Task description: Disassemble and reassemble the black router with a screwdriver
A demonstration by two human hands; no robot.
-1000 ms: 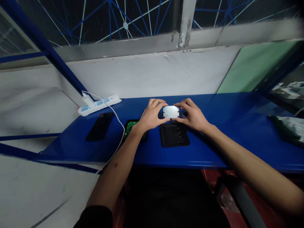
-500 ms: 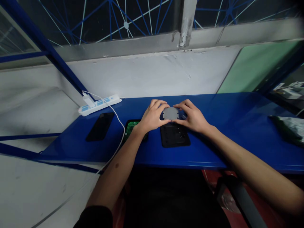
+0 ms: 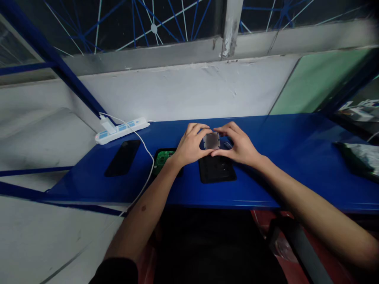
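A small flat grey plate (image 3: 212, 141) with little tabs along its sides is held up between my two hands. My left hand (image 3: 192, 145) curls round its left side, thumb low and fingers at the top. From the right, my right hand (image 3: 239, 144) grips it the same way. Below the plate lies a black plastic shell (image 3: 217, 170), open side up. A green circuit board (image 3: 162, 158) in a dark casing sits left of it, partly covered by my left forearm. A small shiny item (image 3: 227, 145) shows behind my right thumb, too unclear to name.
A black smartphone (image 3: 122, 157) lies on the blue table (image 3: 284, 157) at the left. Behind it is a white power strip (image 3: 122, 130) with a plugged-in charger; its white cable (image 3: 149, 150) runs down past the board. A silvery bag (image 3: 361, 156) rests at the far right.
The plate has tilted between my hands, and its face looks darker now. My right thumb has shifted slightly left. The whole view has moved a little.
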